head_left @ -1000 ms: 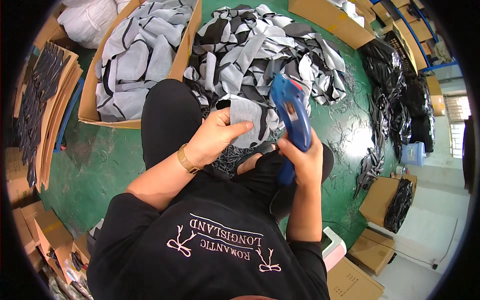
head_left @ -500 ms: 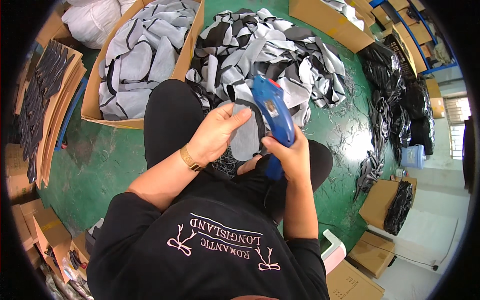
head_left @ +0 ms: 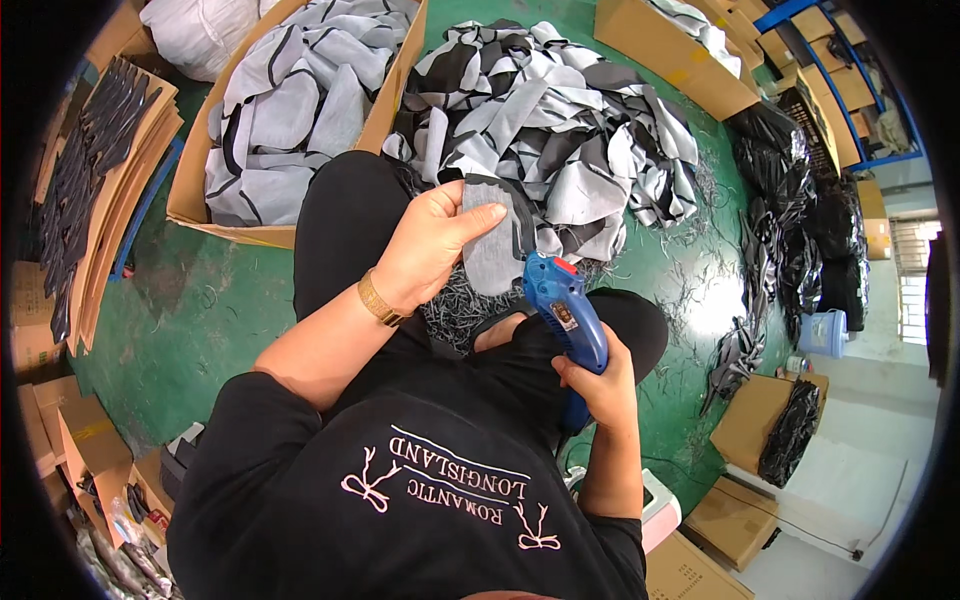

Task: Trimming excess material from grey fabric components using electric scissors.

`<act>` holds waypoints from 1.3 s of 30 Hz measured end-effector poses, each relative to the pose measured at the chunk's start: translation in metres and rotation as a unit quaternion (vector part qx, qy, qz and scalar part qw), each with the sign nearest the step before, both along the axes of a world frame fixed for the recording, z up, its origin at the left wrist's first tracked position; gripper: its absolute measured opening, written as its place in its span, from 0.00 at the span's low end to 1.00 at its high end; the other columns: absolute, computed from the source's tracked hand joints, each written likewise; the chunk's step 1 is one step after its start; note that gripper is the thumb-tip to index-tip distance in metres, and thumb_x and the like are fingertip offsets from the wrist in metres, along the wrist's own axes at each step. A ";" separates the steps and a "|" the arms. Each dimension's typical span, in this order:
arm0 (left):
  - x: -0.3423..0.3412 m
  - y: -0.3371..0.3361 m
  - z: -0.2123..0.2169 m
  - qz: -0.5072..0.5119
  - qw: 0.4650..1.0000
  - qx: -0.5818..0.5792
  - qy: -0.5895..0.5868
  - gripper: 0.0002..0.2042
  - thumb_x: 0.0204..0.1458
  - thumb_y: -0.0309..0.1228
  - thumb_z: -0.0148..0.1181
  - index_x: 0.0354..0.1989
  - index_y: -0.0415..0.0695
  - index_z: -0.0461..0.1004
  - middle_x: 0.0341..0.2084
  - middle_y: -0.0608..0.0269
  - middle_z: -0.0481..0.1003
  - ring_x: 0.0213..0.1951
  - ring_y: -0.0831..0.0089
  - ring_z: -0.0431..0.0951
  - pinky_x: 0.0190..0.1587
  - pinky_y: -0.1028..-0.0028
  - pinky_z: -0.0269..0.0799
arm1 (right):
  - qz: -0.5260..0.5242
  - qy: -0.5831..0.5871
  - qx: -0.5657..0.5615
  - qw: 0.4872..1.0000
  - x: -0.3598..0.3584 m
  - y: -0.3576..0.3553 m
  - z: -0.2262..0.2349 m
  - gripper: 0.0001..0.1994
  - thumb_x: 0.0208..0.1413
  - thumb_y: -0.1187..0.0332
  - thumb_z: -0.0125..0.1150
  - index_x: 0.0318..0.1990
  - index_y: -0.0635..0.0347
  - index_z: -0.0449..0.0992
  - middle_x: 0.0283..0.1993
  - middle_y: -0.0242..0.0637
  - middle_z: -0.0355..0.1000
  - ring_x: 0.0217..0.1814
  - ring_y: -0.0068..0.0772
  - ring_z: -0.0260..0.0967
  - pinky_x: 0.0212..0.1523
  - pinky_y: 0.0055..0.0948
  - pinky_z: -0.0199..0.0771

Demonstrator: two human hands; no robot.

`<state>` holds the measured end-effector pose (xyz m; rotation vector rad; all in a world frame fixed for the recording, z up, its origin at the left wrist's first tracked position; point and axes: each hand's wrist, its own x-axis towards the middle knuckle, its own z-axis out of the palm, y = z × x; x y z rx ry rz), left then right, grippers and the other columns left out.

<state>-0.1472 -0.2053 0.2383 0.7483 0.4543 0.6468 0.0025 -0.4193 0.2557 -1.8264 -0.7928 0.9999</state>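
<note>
A grey fabric piece [head_left: 490,258] with a dark strip along its edge is pinched between the thumb and fingers of my left hand [head_left: 432,245]. My right hand [head_left: 603,383] is wrapped round the handle of blue electric scissors [head_left: 572,322] with a red button on top. The tool's head is at the lower right edge of the fabric, by the dark strip; its blade is too small to make out, so I cannot tell whether it touches. Just beyond my hands lies a heap of similar grey and black fabric pieces [head_left: 560,110].
Thin dark offcuts [head_left: 460,312] lie between my legs on the green floor [head_left: 225,320]. An open cardboard box [head_left: 190,195] full of fabric pieces stands at the far left. Black plastic bags [head_left: 835,220] and a blue bucket [head_left: 824,333] line the right side.
My right hand has drawn the electric scissors down and right, so their head has gone from beyond the fabric's upper right to its lower right edge. My left hand still holds the fabric piece.
</note>
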 end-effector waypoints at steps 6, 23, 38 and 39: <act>-0.006 0.002 0.000 0.001 0.997 0.067 0.045 0.08 0.54 0.24 0.59 0.41 0.36 0.73 0.35 0.64 0.77 0.35 0.81 0.76 0.41 0.78 0.72 | 0.004 -0.017 -0.011 1.000 -0.002 0.007 0.006 0.20 0.38 0.70 0.69 0.40 0.67 0.73 0.30 0.36 0.71 0.30 0.25 0.67 0.34 0.26 0.68; -0.014 0.009 0.006 -0.033 0.956 0.246 0.158 0.07 0.50 0.26 0.61 0.27 0.39 0.69 0.19 0.79 0.63 0.23 0.92 0.59 0.22 0.83 0.57 | 0.013 0.109 -0.017 0.994 0.003 0.018 0.017 0.17 0.39 0.78 0.66 0.40 0.69 0.71 0.27 0.33 0.69 0.22 0.24 0.67 0.24 0.23 0.69; -0.029 0.032 0.023 -0.190 0.880 0.406 0.156 0.08 0.41 0.25 0.57 0.25 0.36 0.65 0.17 0.73 0.58 0.22 0.88 0.57 0.22 0.80 0.58 | 0.071 0.176 -0.034 0.981 0.016 0.018 0.016 0.19 0.36 0.77 0.66 0.39 0.69 0.71 0.25 0.35 0.70 0.20 0.26 0.67 0.23 0.22 0.67; -0.030 0.033 0.023 -0.221 0.875 0.401 0.160 0.07 0.41 0.25 0.56 0.25 0.36 0.65 0.17 0.73 0.59 0.22 0.89 0.58 0.23 0.80 0.58 | 0.072 0.174 -0.033 0.981 0.016 0.019 0.016 0.19 0.36 0.77 0.66 0.39 0.69 0.71 0.25 0.35 0.70 0.20 0.26 0.67 0.23 0.22 0.67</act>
